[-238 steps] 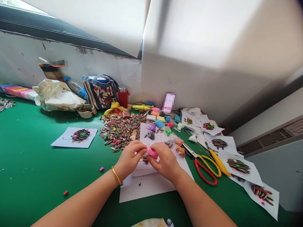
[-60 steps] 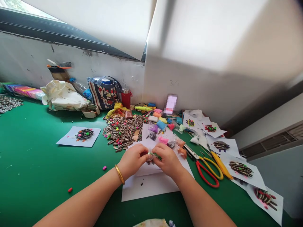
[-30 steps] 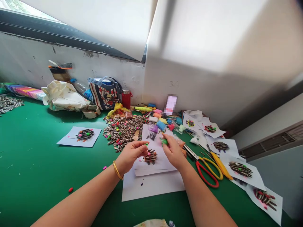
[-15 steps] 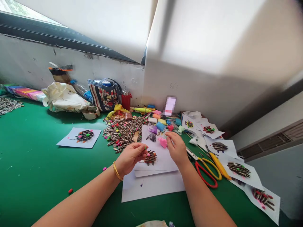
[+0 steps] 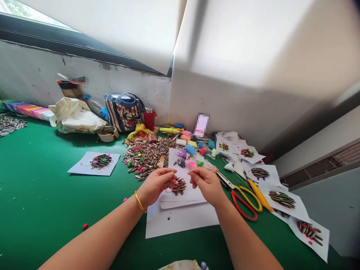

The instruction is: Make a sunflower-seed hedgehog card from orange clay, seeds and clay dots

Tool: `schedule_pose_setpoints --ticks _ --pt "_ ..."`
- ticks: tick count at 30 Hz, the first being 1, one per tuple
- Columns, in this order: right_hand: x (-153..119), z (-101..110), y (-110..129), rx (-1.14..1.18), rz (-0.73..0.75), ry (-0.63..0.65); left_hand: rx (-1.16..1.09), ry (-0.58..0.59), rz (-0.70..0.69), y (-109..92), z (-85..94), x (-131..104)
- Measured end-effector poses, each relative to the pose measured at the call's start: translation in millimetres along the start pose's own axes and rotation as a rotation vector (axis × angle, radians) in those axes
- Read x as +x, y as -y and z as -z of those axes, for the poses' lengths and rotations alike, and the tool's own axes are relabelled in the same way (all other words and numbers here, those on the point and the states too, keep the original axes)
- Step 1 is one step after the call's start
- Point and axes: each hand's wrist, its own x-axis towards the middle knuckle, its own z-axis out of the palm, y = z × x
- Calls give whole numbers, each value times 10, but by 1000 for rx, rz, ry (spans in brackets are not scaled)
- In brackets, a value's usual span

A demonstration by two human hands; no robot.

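My left hand (image 5: 157,185), a gold bangle at its wrist, is pinched closed over the left side of a seed hedgehog (image 5: 179,186) on white paper (image 5: 185,205). A small green bit shows at its fingertips. Just to the right, my right hand (image 5: 206,183) is closed with thumb and fingers together; whatever it holds is too small to make out. The two hands are apart, with fingertips facing each other. Beyond them lie pink clay (image 5: 192,164) and green clay (image 5: 200,163).
A heap of striped seeds (image 5: 146,155) lies behind my left hand. Scissors (image 5: 243,198) and a yellow cutter (image 5: 260,195) lie right of my right hand. Further right are several hedgehog sheets (image 5: 299,210); another sheet (image 5: 109,165) is at the left. Bags (image 5: 80,116) stand by the wall.
My right hand has moved left and slightly down, away from the pink clay and closer to my left hand, and its fingers have come together. My left hand has barely moved.
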Motion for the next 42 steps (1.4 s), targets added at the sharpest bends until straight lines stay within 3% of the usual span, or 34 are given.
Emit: schedule_pose_setpoints --ticks 2,4,8,12,15,19,21,24,29,31,36,38,42 --pt "-48 91 102 -32 3 -34 -28 -22 -12 -3 10 11" --pt "-130 155 218 -133 9 20 -64 -37 -28 0 32 29" --pt "-438 69 343 -383 36 368 -128 -48 -67 16 91 77" --pt "-834 -135 211 -505 78 713 -157 -32 -90 36 113 99" --pt "-1033 -24 83 -562 -97 943 -147 -34 -73 45 96 95" --pt "-1126 443 128 -771 -397 1070 -148 -36 -52 46 58 82" --pt "-1116 637 247 -756 -400 1029 -151 -19 -49 45 46 72" --pt "-1020 714 429 -676 -219 855 -160 13 -46 51 47 53" --pt "-653 339 443 -768 77 449 -198 35 -79 75 95 51" --pt "-476 136 385 -806 201 348 -221 42 -76 75 110 56" --pt "-104 -198 338 -778 308 48 -246 76 -58 54 103 49" --pt "-5 -265 330 -719 338 -21 -239 100 -57 55 92 39" --pt "79 -365 220 -577 370 -36 -145 163 -61 93 62 16"
